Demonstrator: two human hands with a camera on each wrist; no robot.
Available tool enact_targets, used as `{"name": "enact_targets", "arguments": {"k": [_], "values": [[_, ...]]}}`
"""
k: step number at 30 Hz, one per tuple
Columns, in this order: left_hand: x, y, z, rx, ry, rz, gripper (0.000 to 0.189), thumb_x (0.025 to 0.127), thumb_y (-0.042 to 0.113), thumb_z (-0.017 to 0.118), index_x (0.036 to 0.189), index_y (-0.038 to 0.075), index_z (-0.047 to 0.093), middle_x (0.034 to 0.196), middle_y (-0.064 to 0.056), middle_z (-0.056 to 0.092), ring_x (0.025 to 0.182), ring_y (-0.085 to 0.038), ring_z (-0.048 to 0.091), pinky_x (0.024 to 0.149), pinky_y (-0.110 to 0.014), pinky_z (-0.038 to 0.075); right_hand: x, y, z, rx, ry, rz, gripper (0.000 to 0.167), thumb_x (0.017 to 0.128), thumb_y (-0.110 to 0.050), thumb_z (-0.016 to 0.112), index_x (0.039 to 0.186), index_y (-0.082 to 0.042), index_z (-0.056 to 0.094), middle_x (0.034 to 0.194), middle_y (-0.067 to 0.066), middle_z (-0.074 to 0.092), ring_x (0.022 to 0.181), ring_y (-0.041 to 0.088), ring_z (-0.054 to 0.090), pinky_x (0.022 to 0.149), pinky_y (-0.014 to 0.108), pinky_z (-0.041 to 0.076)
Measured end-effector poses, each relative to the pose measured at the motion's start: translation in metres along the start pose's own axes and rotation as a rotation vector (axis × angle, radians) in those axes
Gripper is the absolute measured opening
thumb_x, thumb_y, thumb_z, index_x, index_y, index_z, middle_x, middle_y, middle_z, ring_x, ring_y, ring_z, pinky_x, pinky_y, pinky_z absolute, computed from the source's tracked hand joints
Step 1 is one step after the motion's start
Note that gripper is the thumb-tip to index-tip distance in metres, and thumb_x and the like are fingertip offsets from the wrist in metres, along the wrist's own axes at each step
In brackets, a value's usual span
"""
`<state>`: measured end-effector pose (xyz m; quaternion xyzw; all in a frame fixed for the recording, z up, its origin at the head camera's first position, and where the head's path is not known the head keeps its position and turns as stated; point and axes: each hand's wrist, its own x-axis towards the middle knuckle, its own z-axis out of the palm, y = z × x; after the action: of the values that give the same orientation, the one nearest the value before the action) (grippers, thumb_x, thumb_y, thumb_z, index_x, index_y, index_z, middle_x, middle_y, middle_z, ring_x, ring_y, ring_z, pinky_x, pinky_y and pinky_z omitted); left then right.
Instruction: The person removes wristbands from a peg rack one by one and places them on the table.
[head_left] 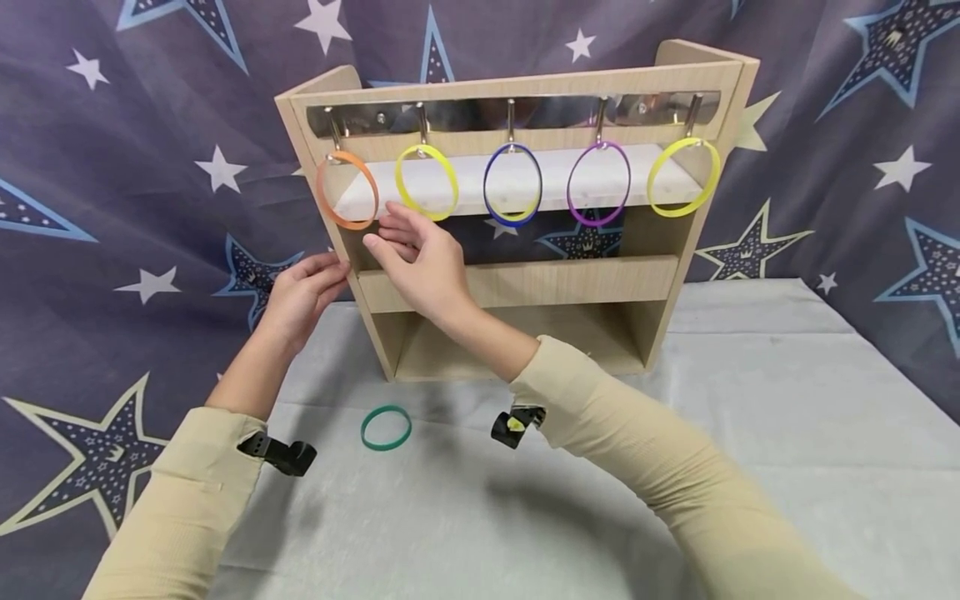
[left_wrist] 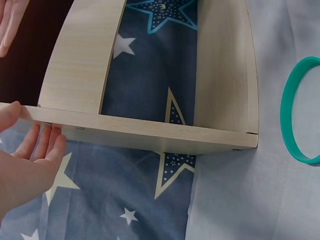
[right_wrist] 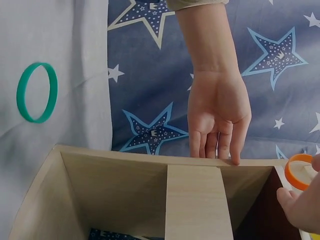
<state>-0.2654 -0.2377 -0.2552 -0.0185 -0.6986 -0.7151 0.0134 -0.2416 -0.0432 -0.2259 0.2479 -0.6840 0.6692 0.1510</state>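
At the far left end of the wooden rack (head_left: 562, 285), head view: the orange ring (head_left: 354, 225) hangs on the leftmost hook (head_left: 334, 129), and the right hand (head_left: 429, 265) is just right of its lower half, so that's the closer hand imo. Fingers loosely bent, thumb apart, nothing held. Ring's round, so no long axis really; it hangs upright, opening toward the near side. Yellow ring (head_left: 453, 183) hangs close on the right, green ring (head_left: 386, 447) lies on the counter (head_left: 750, 417), nearer.

Left wrist view: the left hand (left_wrist: 30, 172) has its fingers resting against the side panel's (left_wrist: 135, 131) outer face, thumb by the front edge, no ring.

Right wrist view: orange ring's right by the right thumb; can't tell if they touch.
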Motion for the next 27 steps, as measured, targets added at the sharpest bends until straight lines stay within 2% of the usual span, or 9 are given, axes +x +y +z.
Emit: {"name": "enact_targets", "arguments": {"k": [8,15,21,25,27], "values": [[-0.001,-0.001,0.001,0.004,0.003,0.003,0.067,0.092,0.023,0.066,0.144,-0.005,0.035,0.112,0.007,0.053,0.103,0.001,0.059,0.116,-0.028,0.036,0.003,0.000,0.012,0.090,0.025,0.053,0.048,0.089,-0.008,0.068,0.134,0.001,0.053,0.123,0.018,0.065,0.113,0.023,0.066,0.089,0.015,0.056],[-0.001,0.001,0.000,-0.018,-0.009,0.013,0.061,0.092,0.021,0.066,0.140,-0.004,0.038,0.110,0.007,0.055,0.098,0.003,0.061,0.113,-0.024,0.040,0.012,-0.002,0.017,0.088,0.106,0.117,0.033,0.088,-0.010,0.070,0.119,0.000,0.065,0.112,0.016,0.071,0.103,0.023,0.069,0.082,0.015,0.057],[-0.001,0.001,0.000,-0.014,0.001,0.003,0.066,0.092,0.023,0.066,0.144,-0.004,0.036,0.113,0.008,0.054,0.101,0.002,0.060,0.116,-0.026,0.037,0.013,-0.001,0.019,0.115,0.148,0.096,0.028,0.085,-0.010,0.073,0.111,0.001,0.069,0.107,0.017,0.073,0.097,0.021,0.072,0.078,0.015,0.058],[-0.001,0.000,-0.001,-0.003,-0.006,-0.003,0.069,0.092,0.023,0.065,0.146,-0.004,0.032,0.114,0.008,0.052,0.107,0.000,0.057,0.120,-0.033,0.030,0.013,-0.003,0.020,0.072,0.185,0.065,0.027,0.082,-0.015,0.077,0.105,-0.001,0.072,0.100,0.013,0.075,0.089,0.013,0.073,0.075,0.014,0.059],[-0.001,0.000,-0.001,0.018,-0.012,-0.005,0.069,0.093,0.024,0.064,0.147,-0.004,0.031,0.114,0.009,0.052,0.108,0.000,0.056,0.121,-0.034,0.029,0.013,-0.005,0.021,0.079,0.205,0.063,0.026,0.082,-0.015,0.077,0.103,0.000,0.072,0.097,0.014,0.075,0.085,0.014,0.074,0.072,0.015,0.059]]}}
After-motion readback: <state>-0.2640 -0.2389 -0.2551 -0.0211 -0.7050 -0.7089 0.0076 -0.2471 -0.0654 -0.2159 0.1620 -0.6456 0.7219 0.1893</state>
